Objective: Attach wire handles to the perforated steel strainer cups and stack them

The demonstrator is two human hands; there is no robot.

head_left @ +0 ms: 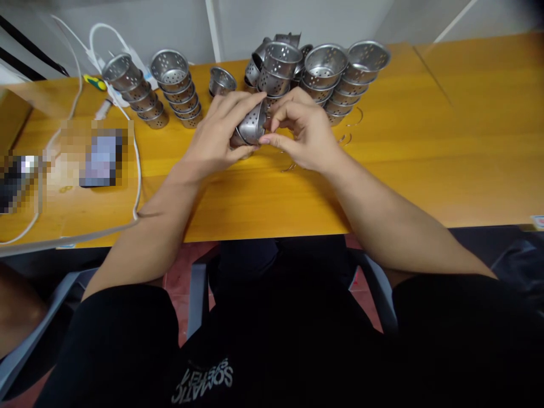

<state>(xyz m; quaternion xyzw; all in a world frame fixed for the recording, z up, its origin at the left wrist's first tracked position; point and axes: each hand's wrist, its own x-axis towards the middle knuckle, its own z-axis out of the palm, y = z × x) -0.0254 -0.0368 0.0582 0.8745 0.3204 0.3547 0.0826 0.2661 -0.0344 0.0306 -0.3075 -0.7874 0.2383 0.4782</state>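
Note:
My left hand (216, 127) is wrapped round a perforated metal cup (252, 126), tilted on its side with its mouth to the right. A second rim shows behind the first, so another cup may be nested with it. At the mouth, the thumb and fingers of my right hand (305, 129) are pinched together. What they grip, perhaps a thin wire, is too small to make out. Thin curved wire pieces (349, 139) lie on the table just right of that hand. A single perforated cup (221, 82) stands behind my left hand.
Stacks of perforated cups stand along the back: a leaning stack (144, 96), a straighter stack (172, 79), and a right-hand stack (365, 62). A phone (102, 158), a white cable (138, 164) and a yellow-green tool (95, 83) lie left. Another person's limb (17, 311) shows lower left.

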